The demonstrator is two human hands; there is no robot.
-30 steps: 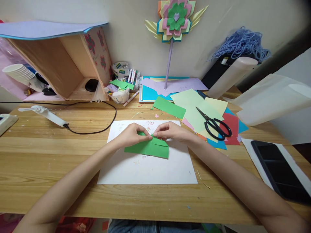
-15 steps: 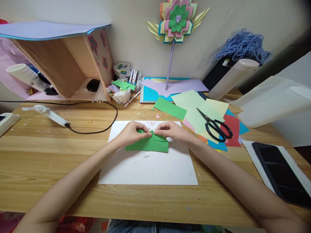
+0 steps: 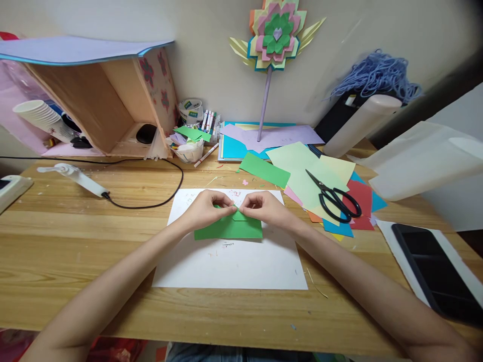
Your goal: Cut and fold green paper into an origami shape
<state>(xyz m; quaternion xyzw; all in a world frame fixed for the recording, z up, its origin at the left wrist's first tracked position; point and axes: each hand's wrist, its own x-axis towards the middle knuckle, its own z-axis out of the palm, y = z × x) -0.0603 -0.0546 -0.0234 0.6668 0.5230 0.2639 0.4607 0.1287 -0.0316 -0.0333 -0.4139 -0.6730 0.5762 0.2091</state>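
A green paper (image 3: 228, 231) lies over a white sheet (image 3: 230, 271) on the wooden table, its upper edge partly folded. My left hand (image 3: 211, 207) pinches that upper edge near the middle with thumb and forefinger. Close beside it, my right hand (image 3: 260, 206) pinches the same edge, fingertips almost touching those of the left. The fingers hide part of the fold. Another green paper strip (image 3: 264, 170) rests behind the white sheet.
Black scissors (image 3: 334, 196) lie on coloured papers at the right, with a phone (image 3: 433, 266) nearer the edge. At the left are a cable and a white handheld device (image 3: 81, 180). A paper flower (image 3: 277, 35) and an open box (image 3: 86, 100) stand behind.
The fold at the top middle of the green paper looks flatter, and the loose crease at its right no longer shows. Both hands still pinch the paper in nearly the same place.
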